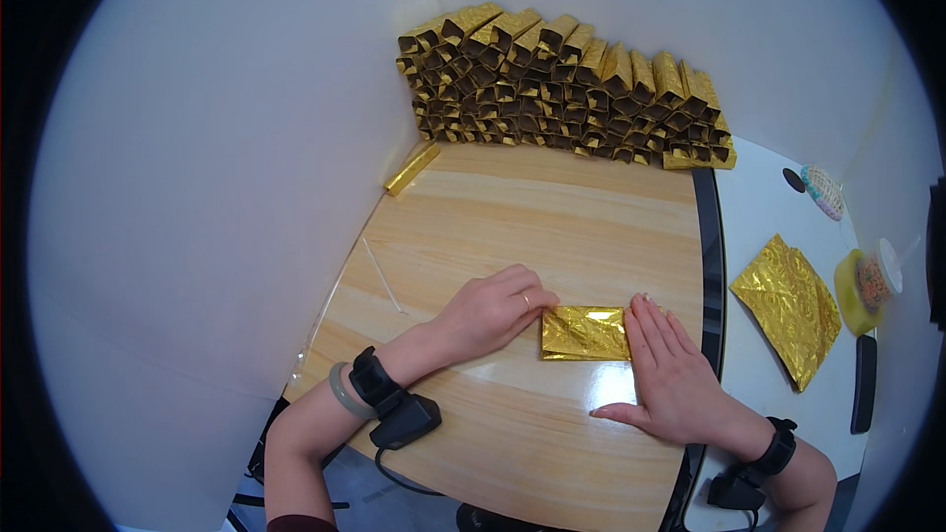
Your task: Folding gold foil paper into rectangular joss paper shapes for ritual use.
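A folded sheet of gold foil paper [585, 335] lies flat on the wooden table in front of me, a shiny rectangle with a crease along its lower part. My left hand [496, 310] has its fingers curled together, their tips at the upper left corner of the paper, seemingly pinching it; a ring shows on one finger. Stretched out flat, my right hand [678, 366] rests along the paper's right edge, thumb spread toward me. Both wrists wear black straps with small black devices, and a pale bangle circles the left one.
Stacked gold paper tubes [552, 89] line the back of the table [493, 207]. One gold strip [412, 169] lies at the left edge, near a thin white stick [384, 276]. On the white surface at right are gold sheets [788, 310], a lidded cup [877, 276] and a knitted item [823, 192].
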The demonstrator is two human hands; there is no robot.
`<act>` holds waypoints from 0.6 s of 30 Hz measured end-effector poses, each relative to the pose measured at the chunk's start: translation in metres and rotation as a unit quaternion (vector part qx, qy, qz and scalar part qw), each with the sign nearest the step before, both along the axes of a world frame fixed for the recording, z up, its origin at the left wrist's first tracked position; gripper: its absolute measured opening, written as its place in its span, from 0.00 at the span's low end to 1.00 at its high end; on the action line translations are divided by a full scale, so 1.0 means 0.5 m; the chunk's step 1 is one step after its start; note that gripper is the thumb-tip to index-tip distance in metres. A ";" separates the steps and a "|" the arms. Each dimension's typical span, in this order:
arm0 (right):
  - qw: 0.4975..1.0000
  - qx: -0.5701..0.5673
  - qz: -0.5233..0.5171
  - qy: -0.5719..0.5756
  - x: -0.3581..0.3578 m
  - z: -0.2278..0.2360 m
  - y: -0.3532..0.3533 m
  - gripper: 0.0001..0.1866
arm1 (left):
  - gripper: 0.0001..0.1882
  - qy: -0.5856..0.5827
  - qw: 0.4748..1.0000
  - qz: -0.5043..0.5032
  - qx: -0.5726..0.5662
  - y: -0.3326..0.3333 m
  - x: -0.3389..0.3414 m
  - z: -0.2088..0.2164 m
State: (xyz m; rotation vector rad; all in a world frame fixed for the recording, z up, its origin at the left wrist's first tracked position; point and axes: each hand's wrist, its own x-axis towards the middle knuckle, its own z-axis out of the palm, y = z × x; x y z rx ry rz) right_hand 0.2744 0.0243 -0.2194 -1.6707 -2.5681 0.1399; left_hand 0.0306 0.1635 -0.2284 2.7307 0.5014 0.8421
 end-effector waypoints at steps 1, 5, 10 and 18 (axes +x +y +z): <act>1.000 0.003 0.001 0.000 0.000 -0.001 0.000 0.59 | 0.11 0.001 1.000 0.000 0.000 0.000 -0.001 -0.001; 1.000 0.001 -0.001 0.000 -0.001 -0.001 0.001 0.59 | 0.11 -0.002 1.000 -0.001 0.017 0.004 -0.003 -0.003; 1.000 -0.006 -0.004 -0.003 -0.001 0.003 -0.001 0.59 | 0.10 0.043 0.997 0.000 0.067 0.014 -0.027 -0.005; 1.000 -0.010 -0.003 -0.004 -0.003 0.006 0.000 0.59 | 0.10 -0.011 0.999 0.024 0.030 0.006 -0.017 0.012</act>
